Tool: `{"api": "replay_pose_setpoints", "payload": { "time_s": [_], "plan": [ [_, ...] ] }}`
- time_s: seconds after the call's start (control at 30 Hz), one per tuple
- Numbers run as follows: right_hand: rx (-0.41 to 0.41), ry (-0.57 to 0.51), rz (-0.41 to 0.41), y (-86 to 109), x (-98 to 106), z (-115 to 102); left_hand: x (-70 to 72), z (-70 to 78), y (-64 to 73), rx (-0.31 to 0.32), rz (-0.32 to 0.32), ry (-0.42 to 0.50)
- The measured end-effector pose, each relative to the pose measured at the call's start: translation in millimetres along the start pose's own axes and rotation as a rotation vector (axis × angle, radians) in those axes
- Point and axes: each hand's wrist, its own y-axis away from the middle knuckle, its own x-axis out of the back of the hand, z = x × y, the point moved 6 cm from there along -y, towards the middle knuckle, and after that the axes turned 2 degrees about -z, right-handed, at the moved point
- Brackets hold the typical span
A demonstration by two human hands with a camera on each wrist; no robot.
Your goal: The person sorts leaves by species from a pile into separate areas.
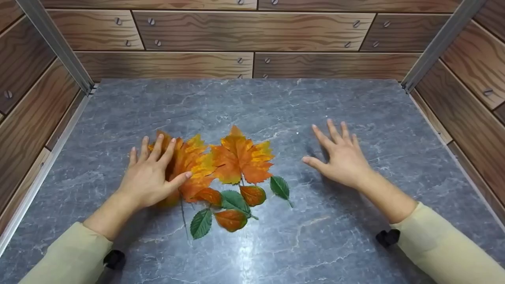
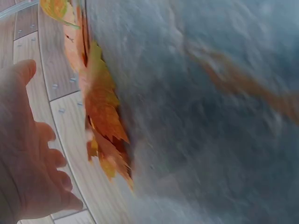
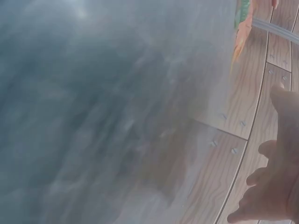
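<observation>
Orange and yellow maple leaves lie at the middle left of the table; one maple leaf (image 1: 240, 157) shows whole, beside an overlapping bunch of maple leaves (image 1: 193, 165). My left hand (image 1: 148, 177) is spread over the left part of that bunch and hides some of it. In the left wrist view a gap separates the left hand (image 2: 32, 154) from the maple leaves (image 2: 103, 102). Off to the right, my right hand (image 1: 343, 159) hovers with fingers spread, holding nothing. Smaller leaves lie nearer me: a green leaf (image 1: 201, 223), an orange-brown leaf (image 1: 231, 220) and several others.
The grey marbled table (image 1: 355, 106) is bounded by wood-patterned panels (image 1: 252, 31) at the back and sides. Metal posts (image 1: 59, 43) stand at the far corners. One green leaf (image 1: 279, 187) lies on the right edge of the leaf group.
</observation>
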Motion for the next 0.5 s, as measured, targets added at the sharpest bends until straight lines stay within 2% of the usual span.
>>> {"api": "replay_pose_setpoints", "payload": {
  "time_s": [0.3, 0.5],
  "plan": [
    [0.174, -0.160, -0.032, -21.9, -8.4, -35.8, -12.4, -10.2, -2.2, -0.048, -0.033, -0.029],
    [0.267, -0.214, -0.063, -33.3, -15.4, -58.3, -21.8, -12.9, -4.6, -0.068, -0.050, -0.032]
  ]
}}
